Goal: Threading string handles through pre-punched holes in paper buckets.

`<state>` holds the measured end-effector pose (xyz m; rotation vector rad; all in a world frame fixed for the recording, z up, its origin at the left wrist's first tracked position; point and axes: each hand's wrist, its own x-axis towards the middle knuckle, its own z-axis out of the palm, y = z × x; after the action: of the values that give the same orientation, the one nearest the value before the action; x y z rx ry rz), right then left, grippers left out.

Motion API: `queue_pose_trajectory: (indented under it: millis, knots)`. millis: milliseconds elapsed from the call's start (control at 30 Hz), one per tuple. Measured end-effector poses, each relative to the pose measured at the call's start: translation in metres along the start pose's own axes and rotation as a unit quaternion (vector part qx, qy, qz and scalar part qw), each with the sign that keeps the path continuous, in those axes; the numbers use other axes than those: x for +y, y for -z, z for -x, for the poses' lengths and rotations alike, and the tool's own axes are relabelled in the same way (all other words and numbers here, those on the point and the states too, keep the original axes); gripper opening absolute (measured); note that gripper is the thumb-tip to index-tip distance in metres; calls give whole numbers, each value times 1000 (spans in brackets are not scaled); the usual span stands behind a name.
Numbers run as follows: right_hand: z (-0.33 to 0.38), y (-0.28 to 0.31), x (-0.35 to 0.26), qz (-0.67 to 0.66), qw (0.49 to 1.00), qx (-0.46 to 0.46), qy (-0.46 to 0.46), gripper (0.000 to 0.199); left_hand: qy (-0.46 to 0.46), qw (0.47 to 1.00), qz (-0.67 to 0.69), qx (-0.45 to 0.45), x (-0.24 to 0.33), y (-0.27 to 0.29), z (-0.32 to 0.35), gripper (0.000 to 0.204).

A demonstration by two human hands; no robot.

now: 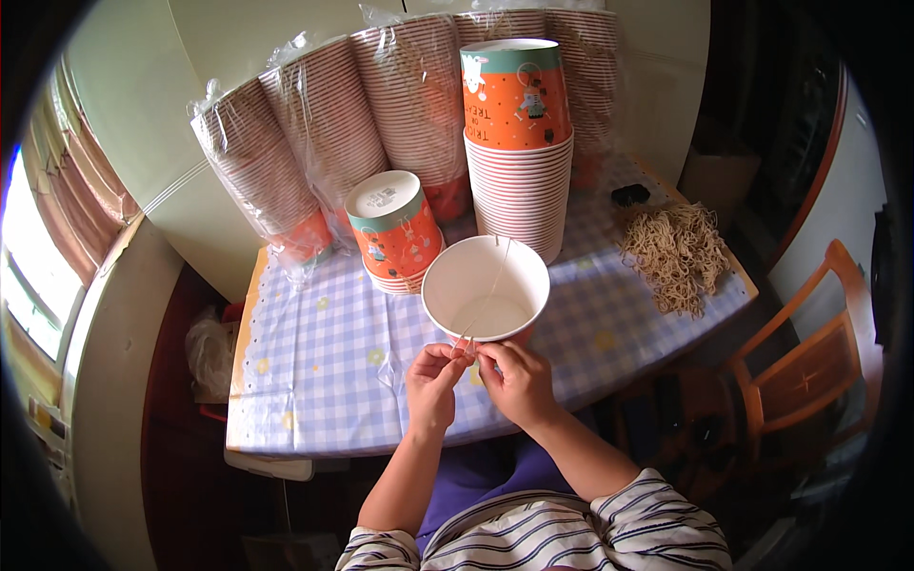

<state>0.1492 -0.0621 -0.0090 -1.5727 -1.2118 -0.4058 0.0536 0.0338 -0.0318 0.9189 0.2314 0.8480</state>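
Note:
An upright white-lined paper bucket [438, 290] stands in front of me near the middle of the table. A thin string [497, 273] crosses its mouth from the far rim to the near rim. At the near rim, my left hand [433, 381] pinches the string between thumb and fingers. Close beside it, my right hand [519, 383] also pinches the string, the fingertips of both hands almost meeting. Whether the string is knotted there is too small to tell. Just behind the bucket to the left is a short upside-down stack of orange and green paper buckets [390, 233].
A tall upside-down bucket stack [519, 181] rises behind. Several plastic-wrapped bucket stacks [319, 114] line the back. Tangled beige strings [678, 257] lie at the right, near a small black object [629, 196]. A checked cloth [324, 381] covers the table; a wooden chair [809, 366] stands right.

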Motion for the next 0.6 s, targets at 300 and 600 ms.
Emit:
queue_pose_trajectory:
  millis: [300, 600]
  knots:
    - [5, -7, 10, -339, 899, -40, -275, 13, 12, 1000, -5, -4, 1, -6, 0, 11]
    - [4, -7, 14, -540, 729, -81, -414, 19, -3, 999, -31, 26, 0, -7, 4, 11]
